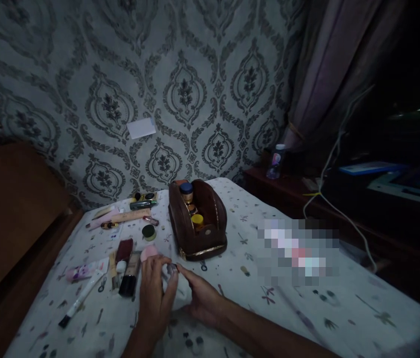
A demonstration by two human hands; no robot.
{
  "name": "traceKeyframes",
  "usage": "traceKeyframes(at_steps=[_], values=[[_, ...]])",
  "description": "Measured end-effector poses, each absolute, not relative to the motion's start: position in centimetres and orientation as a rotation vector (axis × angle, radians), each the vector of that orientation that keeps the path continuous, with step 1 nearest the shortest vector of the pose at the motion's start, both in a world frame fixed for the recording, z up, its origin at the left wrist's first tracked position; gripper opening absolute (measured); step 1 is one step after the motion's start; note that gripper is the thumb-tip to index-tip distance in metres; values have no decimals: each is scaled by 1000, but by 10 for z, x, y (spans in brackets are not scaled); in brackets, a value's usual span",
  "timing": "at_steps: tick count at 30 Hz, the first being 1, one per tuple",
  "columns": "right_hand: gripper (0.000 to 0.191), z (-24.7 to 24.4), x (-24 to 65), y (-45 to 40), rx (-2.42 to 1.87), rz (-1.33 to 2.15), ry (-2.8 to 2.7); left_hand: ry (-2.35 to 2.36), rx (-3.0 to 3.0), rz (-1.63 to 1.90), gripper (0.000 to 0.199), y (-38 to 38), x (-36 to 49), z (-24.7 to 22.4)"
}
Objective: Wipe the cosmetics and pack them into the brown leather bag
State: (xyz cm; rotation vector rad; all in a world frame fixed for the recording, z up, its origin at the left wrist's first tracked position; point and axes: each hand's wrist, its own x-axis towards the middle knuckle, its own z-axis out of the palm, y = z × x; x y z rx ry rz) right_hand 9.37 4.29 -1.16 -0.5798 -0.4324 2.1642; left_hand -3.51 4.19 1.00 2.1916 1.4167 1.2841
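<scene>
— where the fingers of both hands converge, what is held?

— the left hand (pixel 154 286) is curled almost closed around a small grey-and-white item (pixel 171 269). the right hand (pixel 205 300) has its fingertips at the item's right edge; whether they grip or merely touch cannot be told.

— what surrounds the fingers?

— just ahead of the left fingers: a pink item (pixel 149 251), partly covered. left of them: a black-capped bottle (pixel 131 273), then, farther out, a black-capped tube (pixel 82 297). beyond the fingertips: a round jar (pixel 149 232) and an open brown bag (pixel 203 249) holding a blue-lidded jar (pixel 186 190) and a yellow-lidded jar (pixel 197 220).

— which faults are possible?

— the item could slip if the right fingers push against a loose left hold. the left knuckles could displace the bottle if swung outward. dim light could cause misjudged contact.
</scene>
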Motion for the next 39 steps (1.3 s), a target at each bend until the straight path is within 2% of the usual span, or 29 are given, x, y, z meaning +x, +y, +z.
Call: traceKeyframes(at_steps=[6, 12, 18, 21, 24, 27, 31, 39], values=[[45, -16, 90, 47, -603, 2167, -498, 1388, 2155, 1248, 20, 48, -35, 16], [37, -2, 92, 47, -742, 2126, -435, 1369, 1844, 1348, 36, 64, -48, 18], [56, 12, 97, 44, -619, 2255, -458, 1449, 1561, 1545, 36, 73, -63, 15], [51, 11, 94, 43, -630, 2188, -482, 1466, 1474, 1630, 43, 70, -57, 14], [39, 7, 91, 42, -616, 2129, -439, 1373, 1569, 1598, 43, 59, -44, 12], [35, 6, 92, 43, -632, 2121, -379, 1177, 2031, 1374, 39, 48, -33, 9], [46, 6, 93, 43, -712, 2138, -425, 1143, 2465, 1158, 43, 42, -31, 3], [60, 2, 89, 33, -724, 1861, -917, 1137, 2336, 1297, 21, 41, -33, 9]])
